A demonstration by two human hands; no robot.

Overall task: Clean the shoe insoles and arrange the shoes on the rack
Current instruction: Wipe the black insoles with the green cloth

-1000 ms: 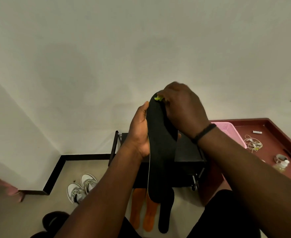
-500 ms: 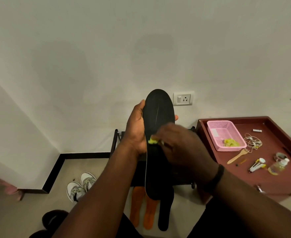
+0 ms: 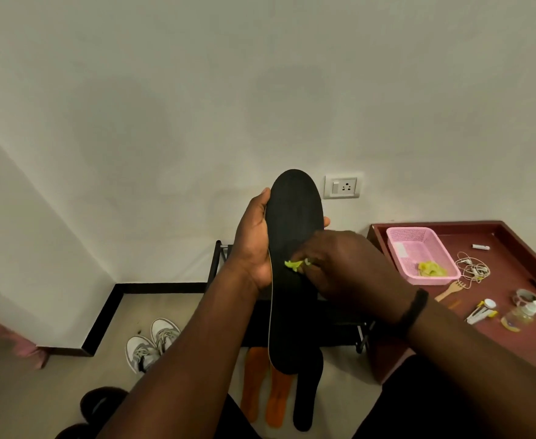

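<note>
Gripping the black insole [image 3: 293,223] upright in front of you, your left hand [image 3: 252,245] curls round its left edge, fingertips showing at the right. Your right hand [image 3: 339,264] pinches a yellow-green cloth [image 3: 293,264] against its middle. Two orange insoles [image 3: 265,388] lie on the floor below, near grey sneakers [image 3: 152,343].

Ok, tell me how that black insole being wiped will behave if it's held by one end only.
The black insole looks thin and probably flexes; the left hand grips it mid-length while the right hand presses a yellow-green cloth on it. Likely light: one hand holds it upright. Its matte surface seems unlikely to slip.
</note>
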